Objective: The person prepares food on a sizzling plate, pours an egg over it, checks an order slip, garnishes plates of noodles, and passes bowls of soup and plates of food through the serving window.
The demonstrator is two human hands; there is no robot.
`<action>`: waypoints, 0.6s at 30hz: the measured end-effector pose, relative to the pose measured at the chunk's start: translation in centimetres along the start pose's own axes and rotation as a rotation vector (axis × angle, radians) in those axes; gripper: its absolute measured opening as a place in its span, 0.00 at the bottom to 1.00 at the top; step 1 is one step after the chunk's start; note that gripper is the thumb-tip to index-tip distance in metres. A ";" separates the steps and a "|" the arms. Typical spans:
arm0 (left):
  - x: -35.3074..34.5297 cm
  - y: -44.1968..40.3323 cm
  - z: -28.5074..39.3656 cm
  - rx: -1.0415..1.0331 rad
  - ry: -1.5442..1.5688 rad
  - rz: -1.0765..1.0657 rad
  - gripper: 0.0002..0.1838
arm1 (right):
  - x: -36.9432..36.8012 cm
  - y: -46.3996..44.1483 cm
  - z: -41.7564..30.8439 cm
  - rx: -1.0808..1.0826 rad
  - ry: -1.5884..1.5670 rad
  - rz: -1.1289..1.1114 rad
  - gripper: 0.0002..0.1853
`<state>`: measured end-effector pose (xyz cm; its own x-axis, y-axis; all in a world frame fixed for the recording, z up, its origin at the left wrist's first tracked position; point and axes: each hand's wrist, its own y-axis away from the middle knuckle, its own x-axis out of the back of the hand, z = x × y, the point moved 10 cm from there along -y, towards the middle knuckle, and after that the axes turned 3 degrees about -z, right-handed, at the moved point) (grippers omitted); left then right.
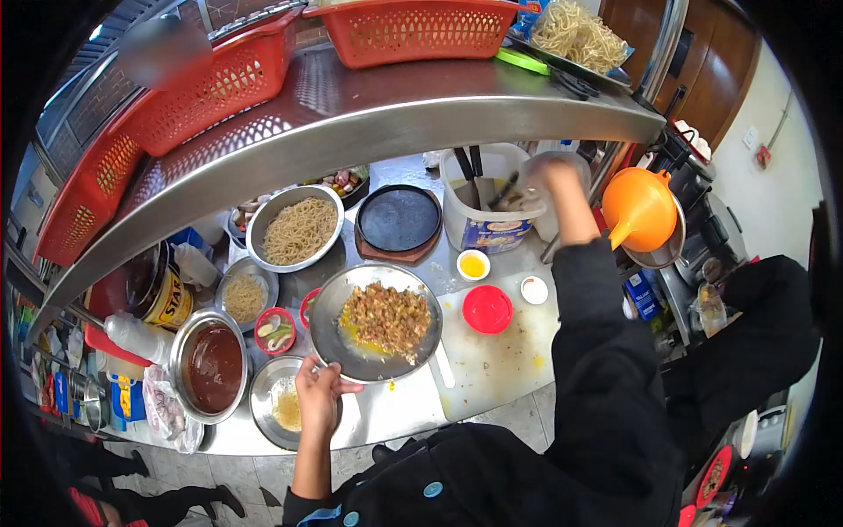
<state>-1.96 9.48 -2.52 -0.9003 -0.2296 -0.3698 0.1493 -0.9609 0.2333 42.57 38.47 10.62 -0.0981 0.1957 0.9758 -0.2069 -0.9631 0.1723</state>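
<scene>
My left hand grips the near rim of a round metal plate, tilted above the counter. Chopped, browned food with some yellow liquid lies on it. My right hand reaches over the right side of a translucent plastic tub with a blue label. Its fingers are blurred and partly hidden, so their hold cannot be made out. Dark-handled utensils stand in the tub. In front of it are a small white bowl of yellow liquid and a red bowl.
A steel shelf with red baskets spans overhead. At left are a noodle bowl and a bowl of dark red sauce. A black round griddle sits behind the plate. An orange funnel stands right; another person's legs show lower left.
</scene>
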 end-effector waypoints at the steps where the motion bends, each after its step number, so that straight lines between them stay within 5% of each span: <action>1: -0.1 -0.3 0.5 -0.008 -0.020 0.011 0.14 | -0.3 0.1 -0.1 0.003 0.004 -0.007 0.28; 4: -1.2 -1.8 1.1 -0.044 -0.019 -0.012 0.12 | 5.5 12.6 -0.5 -0.023 -0.241 0.283 0.20; 7: 0.0 -3.2 2.4 -0.062 -0.068 -0.020 0.11 | -1.9 10.9 -0.4 -0.026 -0.064 0.656 0.14; 9: 0.9 -3.4 2.4 -0.110 -0.038 -0.020 0.07 | -5.9 9.9 -0.4 0.018 -0.040 0.599 0.11; 17: 6.6 -0.8 7.8 -0.256 -0.072 0.179 0.06 | -3.7 10.9 -2.5 0.201 -0.063 0.407 0.11; 18: 7.1 -0.7 7.9 -0.257 -0.070 0.187 0.06 | -1.6 12.2 -4.3 0.229 -0.090 0.549 0.10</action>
<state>-11.71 9.73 1.80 -0.8720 -0.4036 -0.2770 0.4054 -0.9126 0.0536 36.04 27.22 10.60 -0.0465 -0.3486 0.9361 0.0661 -0.9362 -0.3453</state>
